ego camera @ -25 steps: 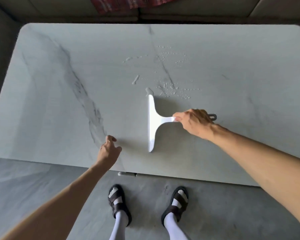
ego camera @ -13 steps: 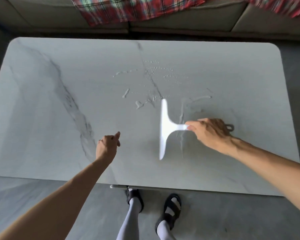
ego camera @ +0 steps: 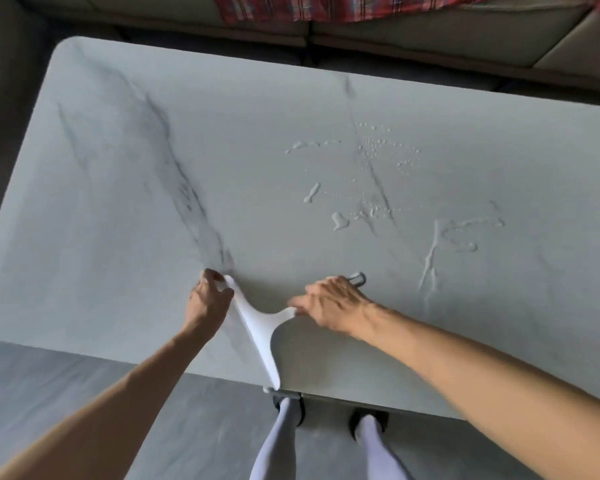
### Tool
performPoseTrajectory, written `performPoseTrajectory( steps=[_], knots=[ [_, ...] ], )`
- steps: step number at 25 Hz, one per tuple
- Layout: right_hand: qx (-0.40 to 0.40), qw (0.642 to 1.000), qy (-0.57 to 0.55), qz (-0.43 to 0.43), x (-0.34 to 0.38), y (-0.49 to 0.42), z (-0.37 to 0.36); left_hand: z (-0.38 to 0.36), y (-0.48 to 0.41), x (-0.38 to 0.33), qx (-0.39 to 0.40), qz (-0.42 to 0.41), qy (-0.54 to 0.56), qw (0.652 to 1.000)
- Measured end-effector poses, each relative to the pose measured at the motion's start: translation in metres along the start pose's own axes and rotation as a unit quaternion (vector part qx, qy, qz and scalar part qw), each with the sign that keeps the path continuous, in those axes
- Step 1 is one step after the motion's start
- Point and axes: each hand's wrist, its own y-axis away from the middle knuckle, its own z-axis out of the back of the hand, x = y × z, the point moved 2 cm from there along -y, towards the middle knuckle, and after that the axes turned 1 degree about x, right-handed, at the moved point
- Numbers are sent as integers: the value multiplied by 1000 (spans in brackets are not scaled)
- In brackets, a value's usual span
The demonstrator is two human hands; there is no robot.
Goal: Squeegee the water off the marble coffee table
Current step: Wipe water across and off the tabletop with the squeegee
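Note:
A white squeegee [ego camera: 258, 332] lies slanted on the marble coffee table [ego camera: 125, 188], its blade running from near the dark vein down to the table's front edge. My right hand [ego camera: 333, 303] grips its handle, whose grey loop end pokes out behind the knuckles. My left hand [ego camera: 208, 299] pinches the blade's far tip. Water drops and beads [ego camera: 381, 150] sit at the middle right. Smeared water streaks [ego camera: 458, 237] lie further right.
A beige sofa [ego camera: 395, 26] with a red plaid blanket [ego camera: 343, 6] stands behind the table. Grey floor [ego camera: 49, 386] runs below the front edge, where my feet in white socks and dark sandals [ego camera: 368, 420] stand.
The squeegee has been pulled toward the front edge and to the left, away from the water. My left hand has moved onto the blade's tip. The view has shifted.

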Motion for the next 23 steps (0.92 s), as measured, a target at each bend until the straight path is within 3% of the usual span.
performPoseTrajectory(
  steps=[7,15,19,23],
  knots=[
    [-148,975,-19,-167,-164,54,56,-43,2,-74,37,-58,-21,997],
    [-187,910,13,-369,-266,188,52,-89,18,-158,102,-33,13,994],
    [-212,889,-55,-402,-272,189,75,-88,3,-176,86,-41,-6,995],
    [-215,890,-150,-372,-266,96,132,-69,-40,-163,8,18,-74,997]
  ],
)
